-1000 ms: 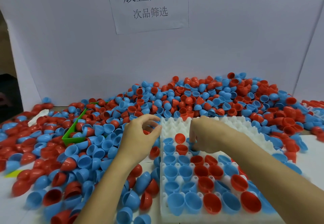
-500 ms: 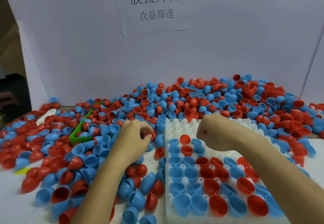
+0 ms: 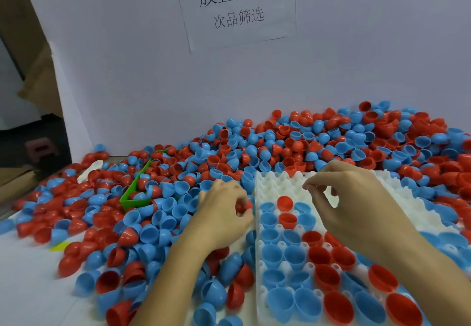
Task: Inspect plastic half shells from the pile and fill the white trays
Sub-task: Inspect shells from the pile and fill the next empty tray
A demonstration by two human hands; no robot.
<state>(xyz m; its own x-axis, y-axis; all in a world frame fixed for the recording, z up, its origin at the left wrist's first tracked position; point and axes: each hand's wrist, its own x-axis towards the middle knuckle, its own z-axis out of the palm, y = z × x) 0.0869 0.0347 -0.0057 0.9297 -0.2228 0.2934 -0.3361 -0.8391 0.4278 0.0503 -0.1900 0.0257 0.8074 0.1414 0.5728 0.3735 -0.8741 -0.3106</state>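
A big pile of red and blue half shells [image 3: 305, 142] covers the table's back and left. A white tray [image 3: 277, 185] lies in front of me, its near rows filled with blue and red shells, its far rows bare. My left hand [image 3: 224, 213] grips a red half shell [image 3: 243, 206] just left of the tray's edge. My right hand [image 3: 346, 198] hovers over the tray's bare far rows with fingers loosely curled; I see nothing in it. A red shell [image 3: 284, 202] sits farthest back in the tray.
A green bin [image 3: 135, 193] holding a few shells stands half buried in the pile at the left. A white backboard with a paper sign [image 3: 237, 4] closes off the rear. Loose shells lie along the tray's left side near my left forearm.
My left hand has dropped from the pile toward the tray's left edge, now holding a red shell. My right hand has lifted off the filled cells and moved back over the bare rows.
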